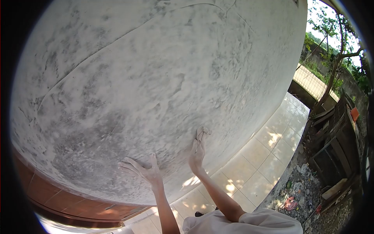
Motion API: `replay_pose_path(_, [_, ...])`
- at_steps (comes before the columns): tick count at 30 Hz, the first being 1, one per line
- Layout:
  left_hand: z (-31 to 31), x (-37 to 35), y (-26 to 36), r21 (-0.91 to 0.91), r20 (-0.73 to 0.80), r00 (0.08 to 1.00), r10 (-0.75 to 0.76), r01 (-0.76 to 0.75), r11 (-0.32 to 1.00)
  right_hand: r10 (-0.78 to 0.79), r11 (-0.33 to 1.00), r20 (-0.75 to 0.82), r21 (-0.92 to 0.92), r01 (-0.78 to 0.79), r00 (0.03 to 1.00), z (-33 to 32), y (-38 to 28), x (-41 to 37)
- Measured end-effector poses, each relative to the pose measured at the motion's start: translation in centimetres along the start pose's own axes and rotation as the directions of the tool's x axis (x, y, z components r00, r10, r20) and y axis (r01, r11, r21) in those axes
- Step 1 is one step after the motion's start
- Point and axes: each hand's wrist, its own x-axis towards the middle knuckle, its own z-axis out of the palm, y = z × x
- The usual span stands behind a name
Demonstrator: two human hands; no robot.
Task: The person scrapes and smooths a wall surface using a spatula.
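Observation:
A large wall (pixel 128 89) with patchy white and grey coating fills most of the head view. Cracks run across its upper part. My left hand (pixel 142 171) lies against the lower wall, its fingers spread and thumb apart, with nothing in it. To the right, my right hand (pixel 198 153) is up at the wall with its fingers pressed together. A small pale bit shows at those fingertips, too small and too much like the wall in colour to name. Whitish dust covers both hands.
A tiled floor (pixel 257 156) runs along the wall's foot. Reddish-brown tiles (pixel 50 191) lie at lower left. On the right are rubble (pixel 296 187), stacked old boards (pixel 335 156), a pinkish-red scrap (pixel 290 203) and a tree (pixel 333 74) near a fence.

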Motion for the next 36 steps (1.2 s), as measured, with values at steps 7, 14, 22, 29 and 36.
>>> replay_pose_path(7, [2.2,-1.1,3.5,-0.06,0.015,1.0,-0.027,0.027,0.998,0.394,0.917,-0.134,0.121,-0.379,0.909,-2.7,11.8,10.7])
replay_pose_path(14, [6.5,-1.6,10.5,-0.034,0.047,0.985,0.166,-0.165,0.986,0.216,0.97,0.019,0.108,-0.217,0.976,-4.4,6.4,10.2])
replay_pose_path(22, [8.6,-2.1,13.4,0.007,0.002,0.992,0.127,-0.127,0.992,0.107,0.989,0.129,0.09,-0.119,0.986,-6.5,9.5,11.3])
replay_pose_path(29, [8.8,-2.3,14.2,0.018,-0.016,0.997,0.08,-0.079,0.997,-0.034,0.998,0.187,-0.047,0.043,0.982,-7.5,12.3,17.2])
replay_pose_path(36, [9.0,-2.9,15.0,0.059,-0.004,1.0,0.02,-0.02,0.998,-0.094,0.987,0.249,-0.105,0.124,0.964,-8.3,15.7,11.8])
